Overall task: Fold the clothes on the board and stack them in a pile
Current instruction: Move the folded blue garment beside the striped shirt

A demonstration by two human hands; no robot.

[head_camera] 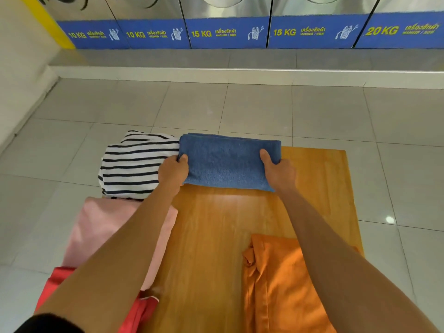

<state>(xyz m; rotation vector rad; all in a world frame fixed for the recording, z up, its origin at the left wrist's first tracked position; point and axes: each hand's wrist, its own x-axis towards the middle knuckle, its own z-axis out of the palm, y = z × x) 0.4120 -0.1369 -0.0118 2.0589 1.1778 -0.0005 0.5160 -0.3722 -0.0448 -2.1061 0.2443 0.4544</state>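
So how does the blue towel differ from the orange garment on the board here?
The blue towel is folded into a neat rectangle; the orange garment lies loose and rumpled. The towel sits at the far end, gripped by the left hand and right hand; the garment lies near, untouched. Both rest on the wooden board.

left hand (173, 171), right hand (278, 171), both gripping

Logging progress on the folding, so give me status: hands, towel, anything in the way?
Left hand and right hand both grip folded blue towel at far end of board. Striped garment touching its left. Nothing blocking.
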